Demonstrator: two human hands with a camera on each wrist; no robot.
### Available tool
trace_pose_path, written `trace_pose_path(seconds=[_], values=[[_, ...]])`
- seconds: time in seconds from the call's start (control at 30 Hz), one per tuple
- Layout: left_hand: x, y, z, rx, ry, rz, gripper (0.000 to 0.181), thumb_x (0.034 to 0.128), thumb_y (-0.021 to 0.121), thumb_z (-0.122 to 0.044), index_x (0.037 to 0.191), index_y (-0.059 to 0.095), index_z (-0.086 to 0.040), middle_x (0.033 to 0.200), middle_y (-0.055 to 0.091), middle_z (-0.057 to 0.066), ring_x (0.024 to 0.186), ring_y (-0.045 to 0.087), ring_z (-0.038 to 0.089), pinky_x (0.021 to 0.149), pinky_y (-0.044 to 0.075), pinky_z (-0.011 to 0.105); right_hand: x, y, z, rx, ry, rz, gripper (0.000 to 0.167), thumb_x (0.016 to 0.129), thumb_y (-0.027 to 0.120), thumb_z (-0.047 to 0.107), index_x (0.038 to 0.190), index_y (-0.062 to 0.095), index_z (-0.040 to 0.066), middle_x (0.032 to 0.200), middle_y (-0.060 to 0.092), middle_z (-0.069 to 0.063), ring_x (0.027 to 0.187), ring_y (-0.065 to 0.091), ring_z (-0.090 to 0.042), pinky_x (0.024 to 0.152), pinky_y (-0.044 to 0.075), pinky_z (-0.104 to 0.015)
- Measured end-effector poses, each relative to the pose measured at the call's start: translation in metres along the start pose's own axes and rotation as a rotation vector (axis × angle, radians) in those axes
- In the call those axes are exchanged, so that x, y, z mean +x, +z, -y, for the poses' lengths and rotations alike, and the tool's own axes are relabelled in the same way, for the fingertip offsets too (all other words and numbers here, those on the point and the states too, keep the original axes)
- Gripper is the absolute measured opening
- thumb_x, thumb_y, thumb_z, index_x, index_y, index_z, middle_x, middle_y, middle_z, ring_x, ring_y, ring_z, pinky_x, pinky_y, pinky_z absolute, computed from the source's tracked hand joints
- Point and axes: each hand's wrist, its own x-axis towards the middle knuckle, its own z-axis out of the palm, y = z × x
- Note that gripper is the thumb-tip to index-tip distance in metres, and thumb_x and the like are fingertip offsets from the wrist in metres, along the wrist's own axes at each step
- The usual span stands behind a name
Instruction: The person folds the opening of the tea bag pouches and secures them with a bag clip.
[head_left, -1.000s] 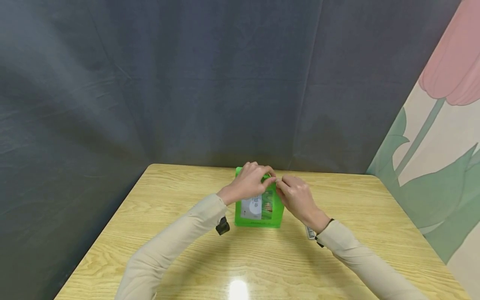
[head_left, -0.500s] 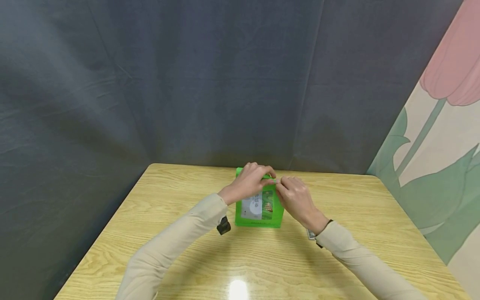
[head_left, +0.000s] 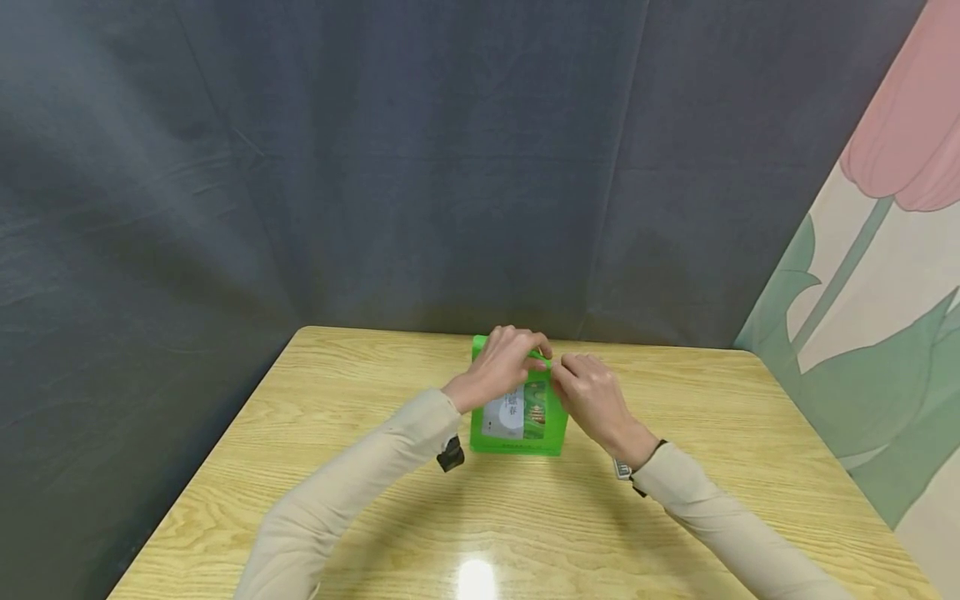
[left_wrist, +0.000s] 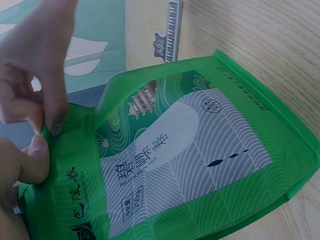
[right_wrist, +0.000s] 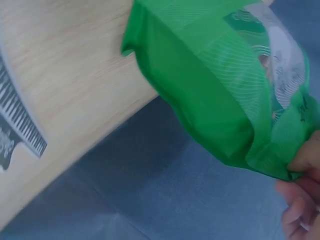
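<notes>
A green bag (head_left: 555,425) with a grey and white printed label (left_wrist: 185,145) stands upright near the table's back edge. At its top edge, left of the right hand, the left hand (head_left: 504,360) pinches the bag between thumb and fingers. The right hand (head_left: 596,398) pinches the top right corner, its fingertips close to those of the left. In the left wrist view both the right hand (left_wrist: 37,65) and the left hand (left_wrist: 17,185) grip the bag's top. The right wrist view shows fingers (right_wrist: 305,157) on the crumpled corner.
A small grey and white striped object (left_wrist: 172,32) lies on the wooden table (head_left: 360,367), partly behind the right wrist in the head view. A dark curtain (head_left: 450,167) hangs behind the table, and a flower-painted wall (head_left: 885,358) stands at the right.
The left wrist and forearm have shifted slightly to the right. Both hands keep their grip at the bag's top, and the bag stays in place.
</notes>
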Motion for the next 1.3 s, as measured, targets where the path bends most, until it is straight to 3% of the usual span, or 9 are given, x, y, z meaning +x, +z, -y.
trace_pose_path(seconds=[0.1, 0.27, 0.43, 0.57, 0.87, 1.3], values=[[-0.001, 0.001, -0.001, 0.007, -0.007, -0.010, 0.013, 0.0900, 0.074, -0.016, 0.102, 0.074, -0.014, 0.097, 0.072, -0.002, 0.071, 0.048, 0.014, 0.071, 0.030, 0.026, 0.000, -0.001, -0.001, 0.042, 0.052, 0.003, 0.032, 0.065, 0.075, -0.017, 0.068, 0.055, 0.007, 0.065, 0.043, -0.003, 0.053, 0.042, -0.017, 0.048, 0.039, -0.031], [0.000, 0.003, -0.002, 0.022, 0.006, -0.019, 0.011, 0.0884, 0.077, -0.013, 0.099, 0.074, -0.014, 0.094, 0.073, -0.002, 0.069, 0.047, 0.014, 0.070, 0.029, 0.025, 0.001, -0.007, -0.001, 0.163, 0.182, 0.037, 0.029, 0.067, 0.082, -0.012, 0.072, 0.061, 0.007, 0.071, 0.054, -0.003, 0.059, 0.057, -0.016, 0.051, 0.049, -0.030], [0.000, 0.004, -0.002, 0.020, 0.018, -0.013, 0.013, 0.0867, 0.078, -0.010, 0.098, 0.074, -0.014, 0.095, 0.073, -0.004, 0.072, 0.049, 0.012, 0.073, 0.031, 0.026, 0.005, -0.014, -0.005, 0.325, 0.370, 0.140, 0.022, 0.073, 0.085, -0.005, 0.082, 0.067, 0.004, 0.078, 0.064, -0.005, 0.066, 0.065, -0.018, 0.056, 0.053, -0.032], [0.001, 0.004, -0.002, 0.013, 0.034, -0.017, 0.013, 0.0863, 0.078, -0.009, 0.098, 0.075, -0.015, 0.094, 0.073, -0.005, 0.072, 0.049, 0.011, 0.073, 0.031, 0.027, 0.008, -0.017, -0.009, 0.407, 0.461, 0.230, 0.019, 0.075, 0.085, 0.000, 0.092, 0.075, 0.002, 0.082, 0.067, -0.005, 0.069, 0.066, -0.018, 0.060, 0.054, -0.034], [-0.002, 0.006, -0.003, 0.031, 0.055, -0.050, 0.015, 0.0847, 0.079, -0.007, 0.097, 0.076, -0.015, 0.091, 0.073, -0.006, 0.068, 0.046, 0.011, 0.071, 0.028, 0.026, 0.010, -0.016, -0.012, 0.502, 0.540, 0.297, 0.017, 0.079, 0.083, 0.003, 0.095, 0.077, 0.003, 0.085, 0.072, -0.005, 0.070, 0.068, -0.016, 0.064, 0.055, -0.029], [-0.003, 0.006, -0.006, 0.060, 0.064, -0.056, 0.015, 0.0840, 0.080, -0.008, 0.096, 0.076, -0.016, 0.091, 0.073, -0.007, 0.067, 0.044, 0.011, 0.070, 0.027, 0.025, 0.015, -0.017, -0.016, 0.531, 0.543, 0.361, 0.014, 0.078, 0.083, 0.001, 0.090, 0.075, 0.002, 0.080, 0.072, -0.004, 0.069, 0.066, -0.015, 0.065, 0.054, -0.030]])
